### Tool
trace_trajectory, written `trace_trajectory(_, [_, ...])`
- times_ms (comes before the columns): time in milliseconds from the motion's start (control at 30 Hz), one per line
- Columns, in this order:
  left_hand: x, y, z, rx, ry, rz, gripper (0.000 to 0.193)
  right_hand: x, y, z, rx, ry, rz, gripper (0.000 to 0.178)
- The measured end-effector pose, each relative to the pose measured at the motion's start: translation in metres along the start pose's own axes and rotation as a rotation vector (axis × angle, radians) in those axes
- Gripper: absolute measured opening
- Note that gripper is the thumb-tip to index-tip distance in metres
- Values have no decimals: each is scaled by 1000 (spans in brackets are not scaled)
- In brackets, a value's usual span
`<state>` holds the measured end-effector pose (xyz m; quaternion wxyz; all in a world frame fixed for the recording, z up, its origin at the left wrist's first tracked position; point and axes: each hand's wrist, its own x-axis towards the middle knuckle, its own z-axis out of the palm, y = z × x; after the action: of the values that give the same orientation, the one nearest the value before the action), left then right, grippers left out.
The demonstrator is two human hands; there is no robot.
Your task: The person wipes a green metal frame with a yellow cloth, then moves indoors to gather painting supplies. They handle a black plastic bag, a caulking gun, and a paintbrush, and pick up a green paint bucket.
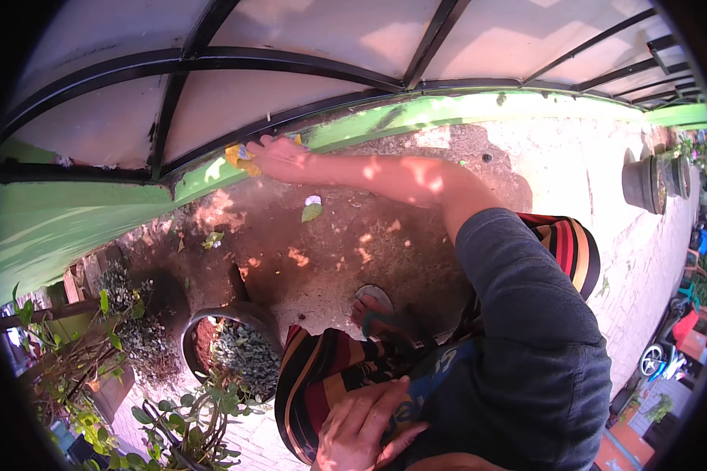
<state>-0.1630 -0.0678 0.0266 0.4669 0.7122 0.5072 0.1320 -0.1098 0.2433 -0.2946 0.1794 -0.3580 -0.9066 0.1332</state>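
Note:
My right hand (279, 157) reaches far forward and presses a yellow cloth (242, 159) onto the green painted ledge (94, 212) under the black metal railing (212, 63). Its fingers lie closed over the cloth. My left hand (365, 428) rests low in the picture on my knee, gripping the striped fabric (322, 377) of my clothing. My foot in a sandal (377, 314) stands on the damp concrete floor (322, 251).
A potted plant (236, 349) stands at the lower left with leafy branches (94, 361) beside it. Dark pots (648, 184) sit at the right on pale paving. A green leaf (312, 212) and small litter lie on the floor. Frosted panels fill the railing.

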Motion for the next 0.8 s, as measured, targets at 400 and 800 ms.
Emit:
trace_trajectory(400, [93, 33, 44, 203, -218, 241, 55, -317, 116, -234, -426, -321, 626, 44])
trace_trajectory(800, [170, 59, 104, 462, -168, -219, 41, -425, 262, -242, -483, 0, 377, 42])
